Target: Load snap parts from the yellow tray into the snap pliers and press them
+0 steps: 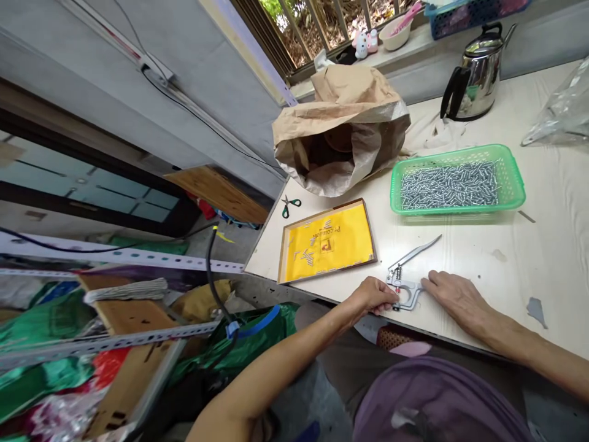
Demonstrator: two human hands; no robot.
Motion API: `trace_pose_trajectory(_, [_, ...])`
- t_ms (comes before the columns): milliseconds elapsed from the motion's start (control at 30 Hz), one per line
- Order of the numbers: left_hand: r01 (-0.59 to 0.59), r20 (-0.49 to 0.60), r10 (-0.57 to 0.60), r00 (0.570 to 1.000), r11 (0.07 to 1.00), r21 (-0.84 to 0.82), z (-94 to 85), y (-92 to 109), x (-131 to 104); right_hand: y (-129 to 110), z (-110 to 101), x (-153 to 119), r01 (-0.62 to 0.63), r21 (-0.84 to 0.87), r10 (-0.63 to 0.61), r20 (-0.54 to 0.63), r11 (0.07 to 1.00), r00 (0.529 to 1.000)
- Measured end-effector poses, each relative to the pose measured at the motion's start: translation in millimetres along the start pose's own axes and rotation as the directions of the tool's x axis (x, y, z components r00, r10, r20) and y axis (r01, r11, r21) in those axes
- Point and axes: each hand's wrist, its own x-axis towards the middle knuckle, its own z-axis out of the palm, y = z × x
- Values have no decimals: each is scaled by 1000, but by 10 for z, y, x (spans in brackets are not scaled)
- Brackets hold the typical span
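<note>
A pair of silver snap-fastener pliers lies near the table's front edge, its long handle raised away from the body and a spring beside the pivot. My left hand is closed at the jaw, its fingertips pinched by a small red part; whatever they pinch is too small to name. On the other side, my right hand grips the end of the pliers' frame between thumb and curled fingers. Left of the pliers is a shallow tray with a yellow lining and several small pale pieces scattered on it.
A green plastic basket full of small metal pins stands behind the pliers. Farther back are an open brown paper bag, a steel kettle and a clear plastic bag. Small scissors lie near the left table edge.
</note>
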Motion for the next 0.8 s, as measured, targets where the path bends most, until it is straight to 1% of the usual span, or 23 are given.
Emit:
trace_pose_trajectory(100, [21,33,-22,999,999,30,-20,10,15,48,-17,14,21,17,-21,24,1000,1000])
trace_pose_trajectory(167, [30,41,-31,999,999,26,-21,-16,36,143,-37,47,51,27,-50,-17,998,999])
trace_pose_trajectory(267, [29,43,-29,999,1000,7,-15,-73,69,361,-48,154,67,3,-66,-80,998,995])
trace_pose_trajectory(333, [29,39,-29,999,1000,-2,-10,-101,81,500,-31,244,99,1,-98,-55,995,994])
trace_pose_trajectory(400, [36,36,-36,999,999,-6,-6,-113,82,584,-5,317,149,14,-149,-18,989,989])
trace_pose_trajectory(467, [42,33,-42,999,999,-9,-2,-115,73,597,13,354,165,15,-165,-16,986,986])
trace_pose_trajectory(533, [46,30,-46,998,999,-14,2,-114,60,555,8,353,155,3,-155,-37,988,987])
trace_pose_trajectory(700, [64,32,-63,997,998,-24,20,-103,45,416,-98,276,89,-44,-92,-56,995,994])
trace_pose_trajectory(800, [55,27,-55,998,998,-20,32,-85,44,381,-147,224,92,-71,-96,-52,993,994])
